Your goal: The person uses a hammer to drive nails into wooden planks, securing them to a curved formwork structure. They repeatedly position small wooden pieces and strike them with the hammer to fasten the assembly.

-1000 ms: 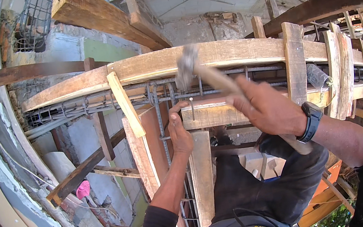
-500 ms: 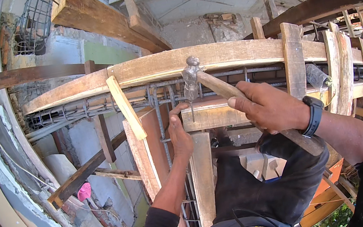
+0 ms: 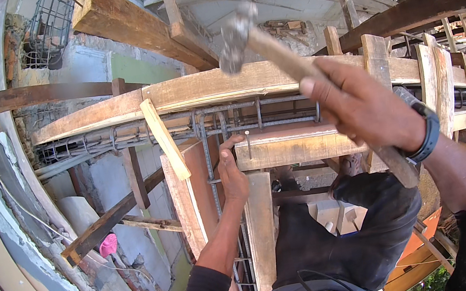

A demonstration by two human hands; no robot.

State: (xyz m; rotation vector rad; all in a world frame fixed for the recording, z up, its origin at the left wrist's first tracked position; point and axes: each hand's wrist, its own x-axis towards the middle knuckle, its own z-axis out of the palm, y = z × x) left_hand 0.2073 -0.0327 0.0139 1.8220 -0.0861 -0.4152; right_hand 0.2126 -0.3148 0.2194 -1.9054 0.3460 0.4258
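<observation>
My right hand point(image 3: 369, 106) grips the wooden handle of a hammer point(image 3: 287, 61), its metal head blurred and raised above the far long beam. Below the head, a nail point(image 3: 249, 144) stands upright, partly driven into the end of a wooden board point(image 3: 301, 144). The nail's head sticks up clear of the wood. My left hand point(image 3: 230, 174) is wrapped against that board's left end, fingertips bent over its top edge beside the nail. A vertical wooden piece point(image 3: 262, 227) runs down just under the board, close to my left wrist.
Steel rebar point(image 3: 180, 127) runs between the long beam point(image 3: 192, 89) and the board. A light wood strip point(image 3: 164, 139) bridges left of my hand. Dark timber props point(image 3: 115, 219) cross the drop at left. My legs point(image 3: 348, 231) are below the board.
The hammer has lifted away from the nail, up and toward the far side, with my right hand rising too. My left hand stays at the board's end.
</observation>
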